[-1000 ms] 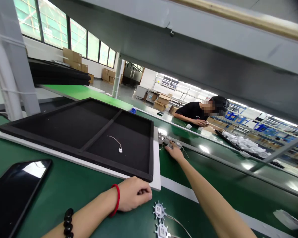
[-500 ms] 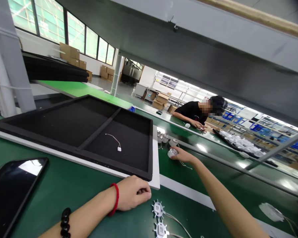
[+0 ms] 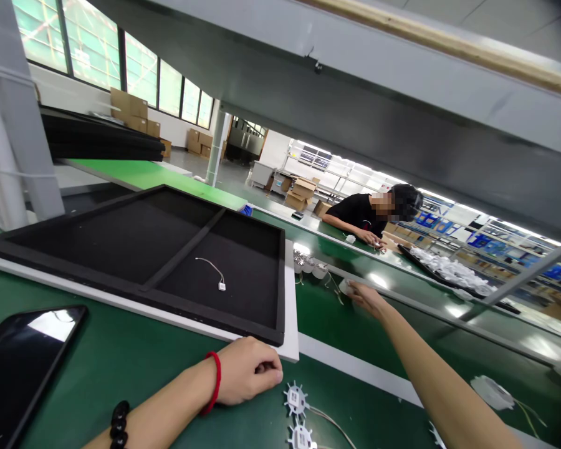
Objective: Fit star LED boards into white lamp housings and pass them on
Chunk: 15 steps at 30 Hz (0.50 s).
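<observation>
My left hand [image 3: 250, 373] rests on the green bench by the near corner of a black divided tray [image 3: 168, 293], its fingers curled in and nothing visible in them. Just below its fingertips lie white gear-shaped parts [image 3: 296, 399] with wires. My right hand [image 3: 367, 299] reaches out over the green conveyor belt, its fingertips closed on a translucent plastic cup [image 3: 346, 287]. To its left stand several similar clear cups [image 3: 318, 269] with wires trailing from them. One small white connector [image 3: 221, 286] with a thin wire lies inside the tray.
A black glossy tablet-like device [image 3: 28, 368] lies at lower left. Another clear cup [image 3: 493, 393] sits on the belt at right. Across the belt, a co-worker [image 3: 362, 215] handles small parts beside a dark tray of white pieces [image 3: 453, 274]. A grey shelf [image 3: 355, 125] hangs overhead.
My right hand has moved a little to the right and away from me with a cup at its fingertips. The clear cup at right has shifted left. My left hand stays put.
</observation>
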Each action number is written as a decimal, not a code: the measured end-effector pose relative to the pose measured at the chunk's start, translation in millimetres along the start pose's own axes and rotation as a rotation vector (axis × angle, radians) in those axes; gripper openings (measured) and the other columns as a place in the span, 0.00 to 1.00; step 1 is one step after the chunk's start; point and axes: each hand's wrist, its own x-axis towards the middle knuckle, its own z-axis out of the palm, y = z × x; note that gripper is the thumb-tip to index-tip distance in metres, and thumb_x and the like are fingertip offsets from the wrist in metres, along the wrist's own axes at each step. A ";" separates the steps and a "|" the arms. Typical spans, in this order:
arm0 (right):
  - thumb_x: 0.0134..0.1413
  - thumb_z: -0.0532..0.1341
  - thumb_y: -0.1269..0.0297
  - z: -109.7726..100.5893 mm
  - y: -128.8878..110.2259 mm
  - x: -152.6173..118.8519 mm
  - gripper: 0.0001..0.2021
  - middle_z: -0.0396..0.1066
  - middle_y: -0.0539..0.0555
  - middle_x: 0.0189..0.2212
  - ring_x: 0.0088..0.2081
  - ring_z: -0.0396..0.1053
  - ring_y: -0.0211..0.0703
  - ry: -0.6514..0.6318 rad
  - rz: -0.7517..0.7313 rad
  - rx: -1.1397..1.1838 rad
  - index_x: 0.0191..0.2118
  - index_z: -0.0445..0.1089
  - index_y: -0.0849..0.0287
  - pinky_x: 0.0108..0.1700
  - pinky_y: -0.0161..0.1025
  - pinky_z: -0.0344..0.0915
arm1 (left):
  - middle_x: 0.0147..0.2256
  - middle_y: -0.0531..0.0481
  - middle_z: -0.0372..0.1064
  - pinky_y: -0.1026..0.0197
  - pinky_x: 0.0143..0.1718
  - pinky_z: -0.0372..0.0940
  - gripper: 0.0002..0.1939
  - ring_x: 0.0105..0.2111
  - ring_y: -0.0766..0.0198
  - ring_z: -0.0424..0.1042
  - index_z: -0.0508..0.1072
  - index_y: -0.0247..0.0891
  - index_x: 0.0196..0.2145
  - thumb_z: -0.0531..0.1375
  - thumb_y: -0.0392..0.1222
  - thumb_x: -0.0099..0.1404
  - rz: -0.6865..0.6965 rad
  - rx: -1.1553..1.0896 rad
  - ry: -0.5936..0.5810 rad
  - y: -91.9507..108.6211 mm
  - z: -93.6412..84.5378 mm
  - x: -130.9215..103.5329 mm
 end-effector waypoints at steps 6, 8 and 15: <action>0.66 0.62 0.59 1.3 -0.9 7.8 0.17 0.70 0.58 0.54 0.50 0.72 0.49 0.050 -0.025 -0.076 0.57 0.68 0.59 0.50 0.51 0.72 | 0.32 0.48 0.80 0.64 0.33 0.65 0.11 0.31 0.59 0.77 0.82 0.40 0.34 0.58 0.43 0.65 -0.006 0.002 -0.001 1.1 -0.9 0.8; 0.66 0.62 0.59 2.0 3.9 6.1 0.17 0.70 0.58 0.54 0.50 0.72 0.49 0.039 -0.057 -0.107 0.56 0.68 0.60 0.50 0.51 0.72 | 0.31 0.48 0.80 0.64 0.33 0.64 0.12 0.31 0.60 0.76 0.82 0.40 0.34 0.58 0.43 0.65 -0.006 0.000 -0.002 1.2 -1.0 0.8; 0.66 0.62 0.60 22.0 11.3 -10.1 0.14 0.70 0.58 0.54 0.51 0.72 0.49 -0.043 -0.243 -0.211 0.54 0.70 0.59 0.52 0.51 0.72 | 0.31 0.49 0.79 0.65 0.33 0.64 0.13 0.31 0.60 0.76 0.81 0.39 0.33 0.57 0.44 0.66 -0.006 -0.013 -0.003 1.7 -0.4 1.1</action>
